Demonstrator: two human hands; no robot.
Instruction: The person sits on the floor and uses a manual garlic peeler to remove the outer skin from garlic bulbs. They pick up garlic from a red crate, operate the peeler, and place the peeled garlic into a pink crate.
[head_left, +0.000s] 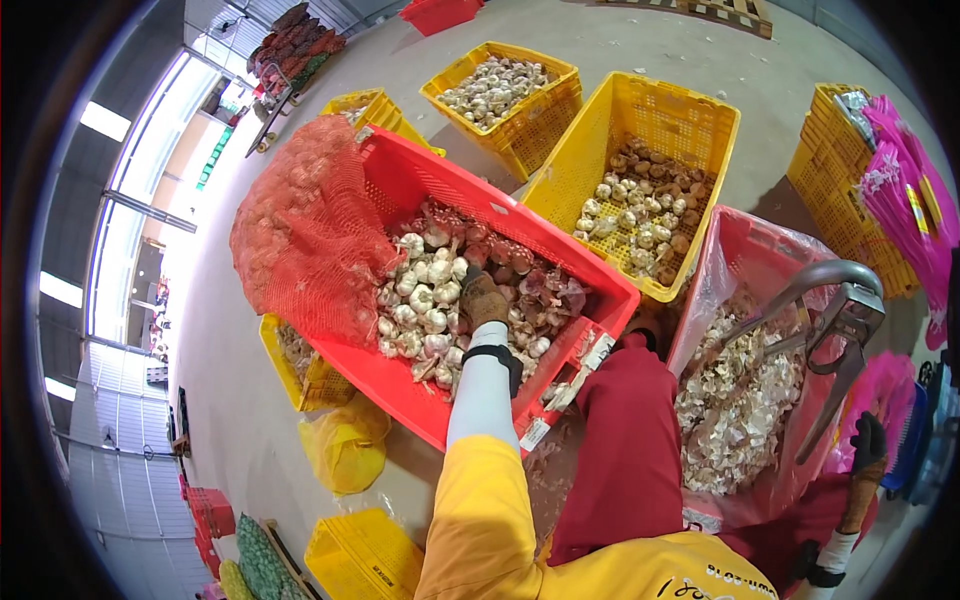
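My left hand (484, 298), in a brown and black work glove, reaches into a red plastic crate (420, 397). It rests on loose garlic bulbs (424, 296); its fingertips are partly hidden, so whether it grips a bulb is unclear. A red mesh sack (300, 225) full of bulbs lies over the crate's far left end, its mouth among the loose garlic. At the lower right my gloved right hand (868, 446) is raised beside my leg, near a metal shear-like cutter (844, 322). Nothing can be made out in it. The cutter stands over a plastic-lined red crate (709, 262) of garlic skins and stem scraps (739, 405).
A yellow crate (667, 97) with some garlic adjoins the red crate, and a fuller yellow crate (540, 120) stands behind. Pink mesh bags (911, 202) hang over stacked yellow crates (832, 172) at right. A yellow bag (349, 450) sits on the floor at left.
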